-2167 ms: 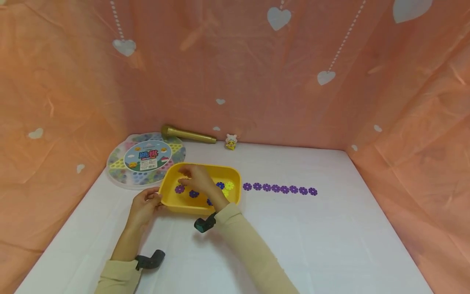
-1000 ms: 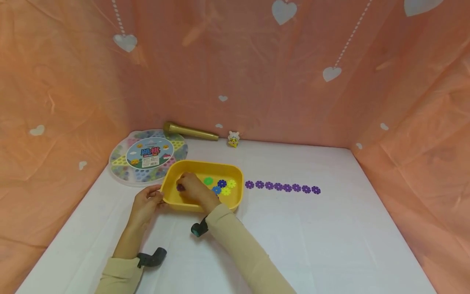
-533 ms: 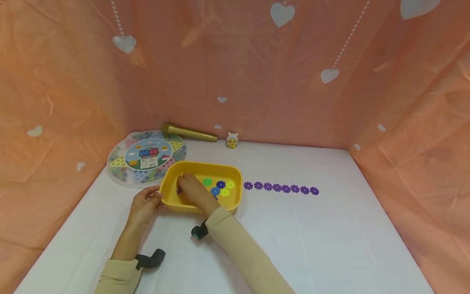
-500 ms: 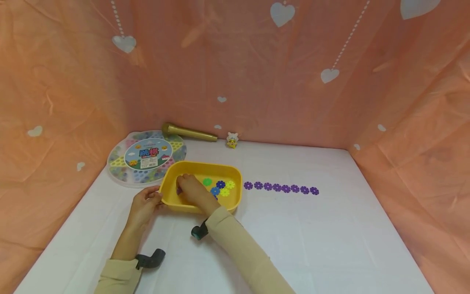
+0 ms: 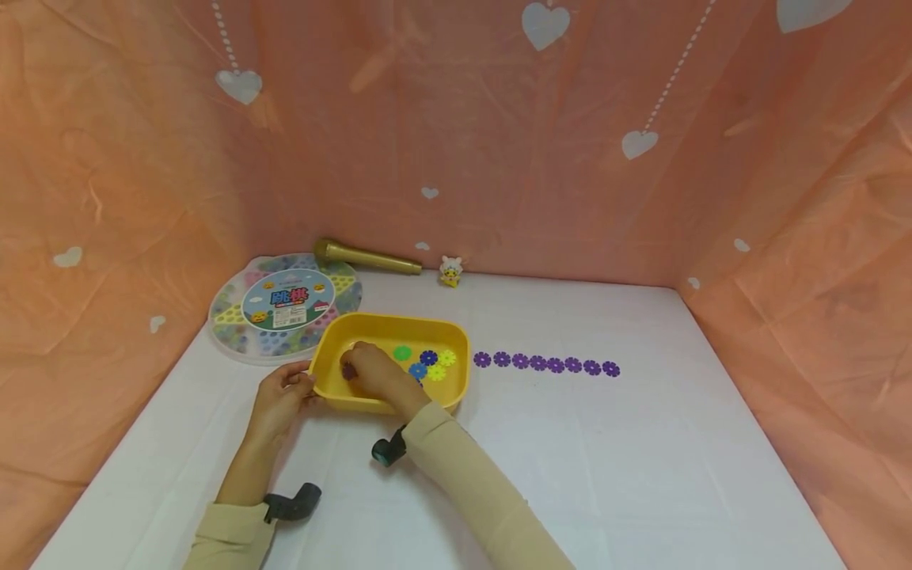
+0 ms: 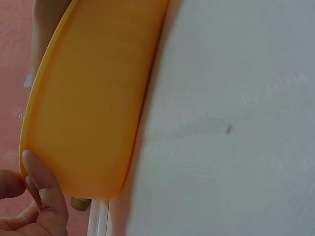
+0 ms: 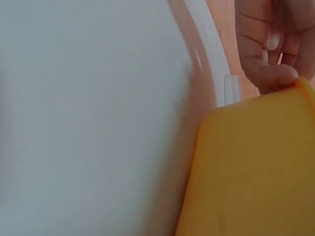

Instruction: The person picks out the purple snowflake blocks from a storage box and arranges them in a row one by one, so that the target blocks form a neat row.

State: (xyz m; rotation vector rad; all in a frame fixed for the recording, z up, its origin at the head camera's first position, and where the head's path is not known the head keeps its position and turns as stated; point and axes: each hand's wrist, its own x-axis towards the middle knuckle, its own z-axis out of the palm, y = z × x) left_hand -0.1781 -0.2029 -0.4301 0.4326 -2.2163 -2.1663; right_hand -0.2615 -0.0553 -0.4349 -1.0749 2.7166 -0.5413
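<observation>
A yellow plastic basin (image 5: 390, 404) stands on the white table, its outside wall filling much of both wrist views. My left hand (image 5: 285, 396) pinches its left rim between thumb and fingers, as the left wrist view shows up close. Inside the basin my right hand (image 5: 378, 372) reaches down with curled fingers at a purple snowflake disc (image 5: 347, 370), partly covered by the fingertips. Right of that hand lie a green disc (image 5: 402, 353), a dark blue disc (image 5: 428, 358), a lighter blue disc (image 5: 417, 370) and yellow discs (image 5: 446, 358). The right wrist view does not show my right hand's fingers.
A row of several purple snowflake discs (image 5: 539, 363) runs rightward from the basin. Behind it are a round Chinese checkers set (image 5: 288, 299), a gold toy microphone (image 5: 366, 258) and a small figurine (image 5: 450, 271). A pink cloth with hearts walls the table.
Since the earliest frame my right hand has lowered into the basin's left part, its fingers coming onto the purple disc. My left hand keeps its place on the rim.
</observation>
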